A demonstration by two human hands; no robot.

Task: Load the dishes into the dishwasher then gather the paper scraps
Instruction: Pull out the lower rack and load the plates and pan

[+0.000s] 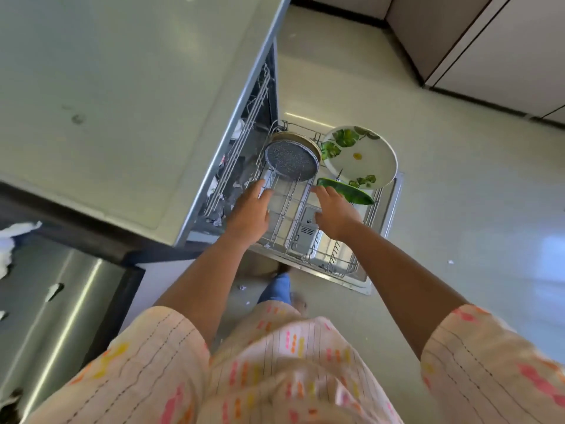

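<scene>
Pale kitchen floor (458, 209), grey countertop (122, 87) at left, dishwasher lower rack (290, 215) pulled out over the open door. Best to seat each plate upright between tines, well apart. Left hand (249, 217) spread, fingertips touching rack wire below the speckled grey plate (292, 160). Right hand (334, 214) loosely spread, touching the green leaf dish (348, 191); leaf-print plate (360, 157) standing behind. Paper scraps (243, 287) lying on floor.

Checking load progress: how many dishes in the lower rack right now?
4 visible: speckled grey plate standing at the rack's back left, a beige dish right behind it, leaf-print plate back right, green dish by the right hand. More may be hidden.
</scene>
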